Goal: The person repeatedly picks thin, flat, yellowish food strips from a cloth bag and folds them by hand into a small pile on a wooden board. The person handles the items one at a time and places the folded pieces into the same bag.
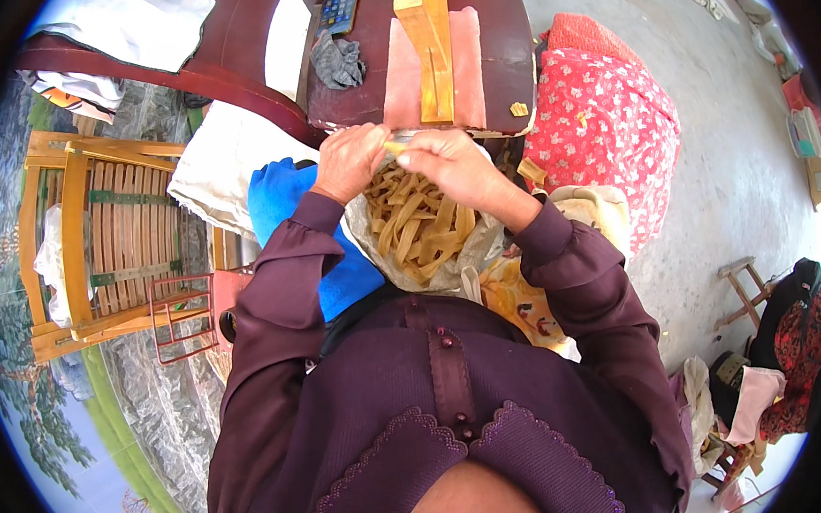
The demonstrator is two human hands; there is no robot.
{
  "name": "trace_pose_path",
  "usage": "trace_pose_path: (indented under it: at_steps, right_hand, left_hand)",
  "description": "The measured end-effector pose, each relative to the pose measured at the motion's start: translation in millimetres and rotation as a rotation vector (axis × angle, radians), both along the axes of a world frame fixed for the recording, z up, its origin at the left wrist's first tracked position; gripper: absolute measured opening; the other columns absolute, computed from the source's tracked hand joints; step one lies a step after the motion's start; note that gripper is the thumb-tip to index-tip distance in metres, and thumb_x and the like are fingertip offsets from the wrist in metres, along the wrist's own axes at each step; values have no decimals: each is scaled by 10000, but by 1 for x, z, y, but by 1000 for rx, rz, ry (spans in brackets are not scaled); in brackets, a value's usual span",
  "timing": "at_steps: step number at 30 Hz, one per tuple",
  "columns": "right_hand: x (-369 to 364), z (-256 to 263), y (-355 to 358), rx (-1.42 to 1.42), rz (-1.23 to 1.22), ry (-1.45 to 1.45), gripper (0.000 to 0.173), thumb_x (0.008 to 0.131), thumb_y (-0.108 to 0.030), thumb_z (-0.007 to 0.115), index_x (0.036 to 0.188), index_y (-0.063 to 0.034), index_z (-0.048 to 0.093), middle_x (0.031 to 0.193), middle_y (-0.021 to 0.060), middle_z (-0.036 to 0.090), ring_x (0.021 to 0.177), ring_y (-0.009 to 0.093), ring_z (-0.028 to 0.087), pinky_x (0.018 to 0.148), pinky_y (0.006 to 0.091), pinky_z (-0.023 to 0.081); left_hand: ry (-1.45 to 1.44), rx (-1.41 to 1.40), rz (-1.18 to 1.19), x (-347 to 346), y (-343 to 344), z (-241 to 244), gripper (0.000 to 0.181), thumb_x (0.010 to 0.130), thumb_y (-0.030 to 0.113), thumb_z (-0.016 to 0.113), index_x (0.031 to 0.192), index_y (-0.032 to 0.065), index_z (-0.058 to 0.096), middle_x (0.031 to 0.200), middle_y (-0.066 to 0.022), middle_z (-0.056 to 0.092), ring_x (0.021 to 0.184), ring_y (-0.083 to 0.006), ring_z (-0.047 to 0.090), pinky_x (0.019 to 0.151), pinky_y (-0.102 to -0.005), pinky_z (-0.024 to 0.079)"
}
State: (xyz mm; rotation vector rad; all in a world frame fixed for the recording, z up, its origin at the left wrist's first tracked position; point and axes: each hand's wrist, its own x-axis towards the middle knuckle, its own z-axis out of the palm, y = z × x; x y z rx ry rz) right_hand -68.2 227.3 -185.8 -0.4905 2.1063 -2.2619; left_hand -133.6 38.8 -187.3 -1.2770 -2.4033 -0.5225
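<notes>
Both my hands meet above a whitish sack [369,233] filled with flat yellowish-brown dried strips [420,222]. A small pale yellow piece [394,147] shows between them. My right hand [448,163] pinches it between thumb and fingers. My left hand [352,158] has its fingers curled at the piece's other end; whether they grip it is hidden. Just beyond the hands, a wooden tool with a slotted, tapering body [433,60] lies on a pink cloth [470,70] on a dark red table [510,72].
A smartphone [340,7] and a crumpled grey cloth [338,60] lie at the table's left. Red patterned fabric [602,120] covers something at the right. A wooden folding chair [72,236] stands at the left, and blue cloth [283,203] lies beside the sack.
</notes>
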Motion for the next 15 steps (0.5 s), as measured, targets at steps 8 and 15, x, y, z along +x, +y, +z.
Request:
trace_pose_path:
  at_steps: [8, 15]
  right_hand:
    - [-48, -4, 47, 104, -321, -201, 219, 824, -202, 671, 802, 16, 678, 575, -1, 542, 545, 50, 461, 496, 244, 395]
    - [-68, -1, 49, 71, -423, -153, 239, 826, -207, 658, 811, 31, 676, 558, -17, 513, 538, 54, 446, 490, 254, 378]
  left_hand:
    - [-1369, 836, 61, -11, 49, 14, 172, 954, 207, 514, 1071, 85, 546, 710, 50, 417, 555, -37, 367, 493, -209, 357]
    - [-855, 598, 163, -44, 63, 9, 138, 927, 203, 560, 952, 70, 587, 710, 54, 482, 620, -27, 413, 549, -202, 340]
